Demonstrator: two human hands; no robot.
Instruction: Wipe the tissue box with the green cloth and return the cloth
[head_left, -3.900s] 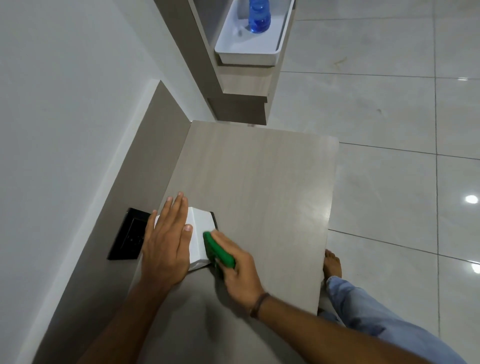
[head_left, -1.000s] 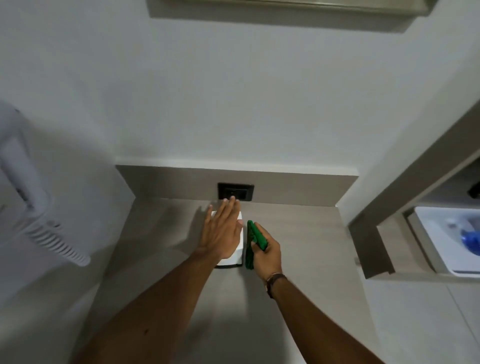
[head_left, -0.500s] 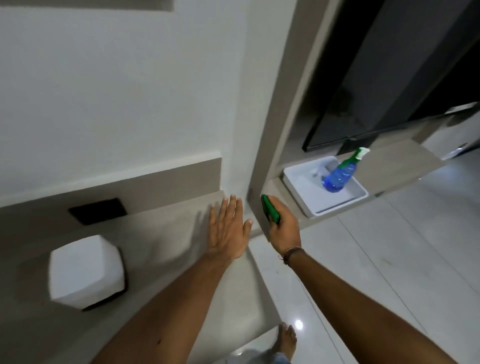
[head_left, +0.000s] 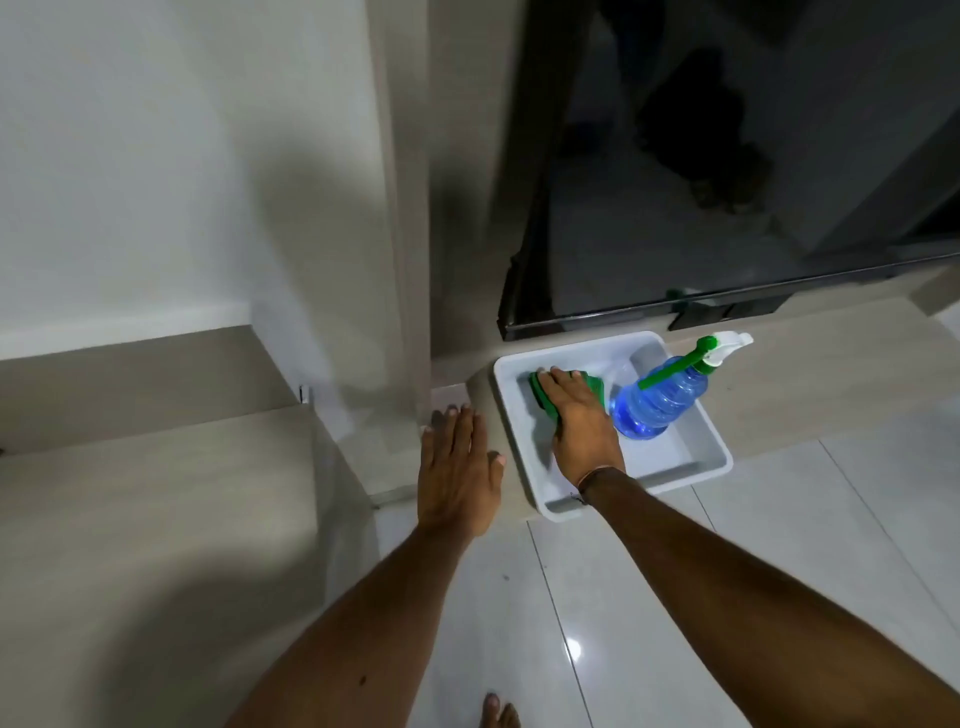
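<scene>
- Right hand (head_left: 582, 421) lies palm down on the green cloth (head_left: 592, 384), pressing it into the far left corner of the white tray (head_left: 711, 457); fingers are spread over the cloth, and whether they are curled under its edge I cannot tell.
- Dark glass screen (head_left: 727, 182) stands behind, its lower edge running just past the tray's far rim, so the hand has little room beyond.
- Wooden counter (head_left: 156, 509) fills the left; no tissue box shows on the part I can see, so the wiping looks done and only the return remains.
- Low ledge (head_left: 810, 389) carries the tray, whose near edge sits close to the ledge's front edge.
- Tray itself holds two things only, the cloth at its far left and the bottle at its middle right.
- Left hand (head_left: 457, 467) hangs flat, fingers together and extended, gripping nothing, over the ledge just off the tray's left rim.
- Blue spray bottle (head_left: 660, 405) leans just beside the right hand, near touching; its green and white trigger head points to the far right corner.
- To finish well, I would let the cloth go flat where it lies and lift the hand straight up and back, so the wrist does not knock the bottle or drag the tray off the front edge.
</scene>
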